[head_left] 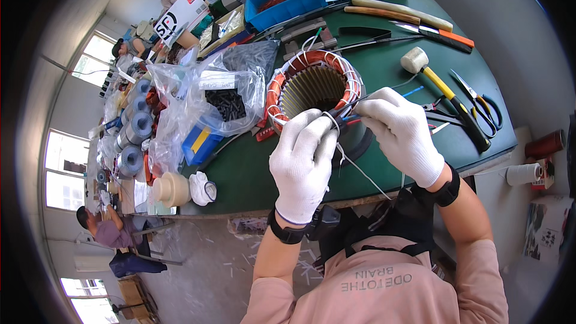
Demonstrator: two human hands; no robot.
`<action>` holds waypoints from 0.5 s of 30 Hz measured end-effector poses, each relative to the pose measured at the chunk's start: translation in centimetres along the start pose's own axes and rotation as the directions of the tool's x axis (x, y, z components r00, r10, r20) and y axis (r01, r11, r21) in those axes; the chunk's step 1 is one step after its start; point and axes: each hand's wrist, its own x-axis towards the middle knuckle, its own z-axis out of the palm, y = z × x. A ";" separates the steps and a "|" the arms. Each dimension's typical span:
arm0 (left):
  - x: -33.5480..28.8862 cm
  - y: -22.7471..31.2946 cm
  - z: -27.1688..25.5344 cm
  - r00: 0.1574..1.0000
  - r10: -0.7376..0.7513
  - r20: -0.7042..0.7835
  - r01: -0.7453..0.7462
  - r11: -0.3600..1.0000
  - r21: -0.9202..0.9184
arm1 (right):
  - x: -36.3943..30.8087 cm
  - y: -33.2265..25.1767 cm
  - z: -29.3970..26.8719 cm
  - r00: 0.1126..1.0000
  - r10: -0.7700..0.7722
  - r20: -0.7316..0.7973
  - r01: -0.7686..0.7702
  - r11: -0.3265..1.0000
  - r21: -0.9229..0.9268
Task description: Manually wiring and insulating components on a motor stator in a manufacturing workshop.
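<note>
A motor stator [312,87] stands upright on the green table, its orange copper windings laced with white cord around the rim. Gloved in white, my left hand [303,165] is closed at the stator's near rim, pinching a white cord [360,171] beside the lead wires. The cord's loose end trails down toward the table edge. Just to the right, my right hand [401,135], also gloved, is closed with its fingertips at the leads. What sits between them is hidden. A dark wire [387,88] runs past those fingertips, and a blue wire [414,91] shows behind the hand.
Right of the stator lie a mallet [441,84], scissors [480,105] and pliers [444,114]. Wooden handles [402,12] and knives [444,36] lie behind. Left are a plastic bag of black pieces [225,105], a blue box [201,144] and tape rolls [171,189]. Co-workers sit further left.
</note>
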 end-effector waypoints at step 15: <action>-0.5 -0.8 -0.8 0.991 0.128 0.027 -0.129 0.992 0.010 | 0.5 0.4 0.1 0.996 -0.076 0.036 0.078 0.995 -0.059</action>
